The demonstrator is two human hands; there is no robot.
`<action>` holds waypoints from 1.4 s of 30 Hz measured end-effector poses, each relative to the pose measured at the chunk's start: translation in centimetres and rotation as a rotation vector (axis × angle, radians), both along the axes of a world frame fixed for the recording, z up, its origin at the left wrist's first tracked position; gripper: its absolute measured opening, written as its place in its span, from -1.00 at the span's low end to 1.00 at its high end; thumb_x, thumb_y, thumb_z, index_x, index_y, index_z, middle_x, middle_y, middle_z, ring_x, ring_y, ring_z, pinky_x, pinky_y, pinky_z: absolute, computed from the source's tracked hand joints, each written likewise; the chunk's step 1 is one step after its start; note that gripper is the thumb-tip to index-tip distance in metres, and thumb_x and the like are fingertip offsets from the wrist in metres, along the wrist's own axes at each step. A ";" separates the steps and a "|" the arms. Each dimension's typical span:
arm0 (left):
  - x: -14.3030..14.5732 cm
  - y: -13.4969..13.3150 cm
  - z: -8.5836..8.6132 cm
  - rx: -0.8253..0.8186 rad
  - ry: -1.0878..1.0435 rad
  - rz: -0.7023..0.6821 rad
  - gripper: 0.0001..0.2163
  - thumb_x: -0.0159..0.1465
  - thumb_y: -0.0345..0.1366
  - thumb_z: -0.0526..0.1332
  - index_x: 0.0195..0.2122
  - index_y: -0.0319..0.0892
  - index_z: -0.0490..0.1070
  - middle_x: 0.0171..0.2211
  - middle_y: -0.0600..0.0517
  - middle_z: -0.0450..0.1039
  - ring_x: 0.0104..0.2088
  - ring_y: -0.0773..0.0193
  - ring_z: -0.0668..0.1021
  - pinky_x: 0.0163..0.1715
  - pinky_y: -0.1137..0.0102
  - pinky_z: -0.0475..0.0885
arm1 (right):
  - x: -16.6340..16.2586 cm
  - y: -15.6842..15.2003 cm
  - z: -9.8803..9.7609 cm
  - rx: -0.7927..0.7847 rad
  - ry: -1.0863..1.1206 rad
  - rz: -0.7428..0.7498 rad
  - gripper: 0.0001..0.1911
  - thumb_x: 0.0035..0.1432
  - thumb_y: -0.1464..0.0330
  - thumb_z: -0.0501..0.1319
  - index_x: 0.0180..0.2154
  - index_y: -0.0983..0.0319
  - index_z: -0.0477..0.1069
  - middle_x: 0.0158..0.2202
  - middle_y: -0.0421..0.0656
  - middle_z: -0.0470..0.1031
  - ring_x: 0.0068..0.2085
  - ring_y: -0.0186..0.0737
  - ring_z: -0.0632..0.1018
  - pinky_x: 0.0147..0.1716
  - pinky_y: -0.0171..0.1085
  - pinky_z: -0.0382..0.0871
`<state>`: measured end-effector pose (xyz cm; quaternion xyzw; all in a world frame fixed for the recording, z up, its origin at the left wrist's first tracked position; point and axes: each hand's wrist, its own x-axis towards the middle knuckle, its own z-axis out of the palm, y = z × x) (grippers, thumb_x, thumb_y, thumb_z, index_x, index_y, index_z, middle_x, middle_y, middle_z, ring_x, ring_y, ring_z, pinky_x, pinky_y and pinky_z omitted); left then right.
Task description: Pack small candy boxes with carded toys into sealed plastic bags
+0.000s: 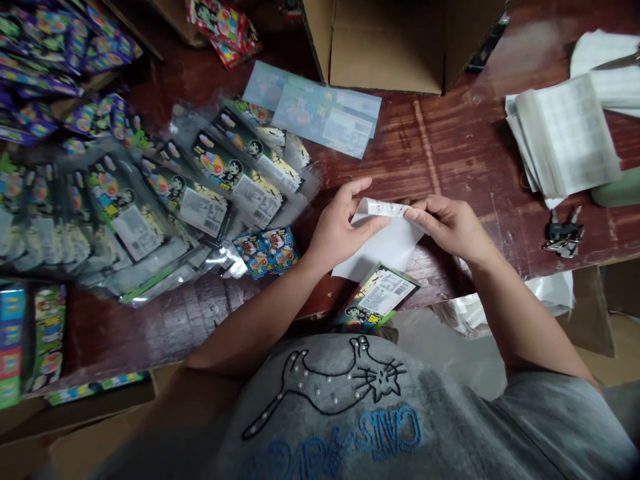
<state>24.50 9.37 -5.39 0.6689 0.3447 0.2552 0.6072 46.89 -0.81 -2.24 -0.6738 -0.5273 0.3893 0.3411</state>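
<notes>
A white sheet with small printed labels along its bent top edge is held between my two hands above the near side of the table. My left hand has its thumb over the sheet's left part and its fingers behind it. On the other side my right hand pinches the top right corner between thumb and fingers. Just below the sheet, a printed green and black packet lies at the table edge, near my body. Left of my left wrist is a pair of small blue candy packets.
Overlapping clear bags with printed cards spread over the left. Purple packets pile at the far left. An open cardboard box stands at the back. Stacked label sheets and keys lie on the right.
</notes>
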 end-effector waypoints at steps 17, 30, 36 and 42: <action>0.8 0.5 -0.9 0.024 0.122 0.036 -0.54 0.34 -0.35 0.32 0.26 -0.10 0.34 0.15 -0.10 0.60 0.04 0.06 0.69 0.11 0.08 0.61 | -1.0 1.9 0.6 0.120 0.220 -0.097 -0.35 0.18 -0.03 0.48 0.21 0.07 0.51 -0.19 -0.14 0.66 -0.15 -0.08 0.68 -0.03 -0.03 0.64; -3.8 -4.7 4.7 0.149 0.192 -0.362 -0.89 0.39 -0.37 0.28 -0.11 -0.11 0.58 -0.11 0.01 0.67 -0.09 0.19 0.64 0.00 0.25 0.53 | -3.6 -5.6 3.3 -0.018 0.469 -0.146 -0.32 0.15 0.11 0.54 0.24 0.03 0.42 -0.27 -0.23 0.62 -0.25 -0.19 0.67 -0.19 -0.15 0.67; -4.9 -5.3 4.2 -0.080 0.168 -0.298 -0.85 0.35 -0.29 0.32 -0.09 -0.14 0.60 -0.21 0.01 0.68 -0.28 0.27 0.63 -0.27 0.37 0.51 | -6.7 -6.6 2.7 -0.053 0.447 -0.048 -0.20 0.20 0.19 0.51 0.37 0.06 0.25 -0.25 -0.23 0.61 -0.22 -0.17 0.67 -0.19 -0.14 0.65; -6.5 -6.1 4.6 -0.140 0.078 -0.252 -0.85 0.33 -0.29 0.31 -0.09 -0.14 0.57 -0.22 0.01 0.66 -0.28 0.29 0.62 -0.30 0.38 0.50 | -8.4 -7.3 2.8 0.117 0.047 -0.071 -0.05 0.21 0.06 0.48 0.49 -0.13 0.10 0.02 -0.10 0.62 -0.04 0.06 0.64 0.10 0.17 0.56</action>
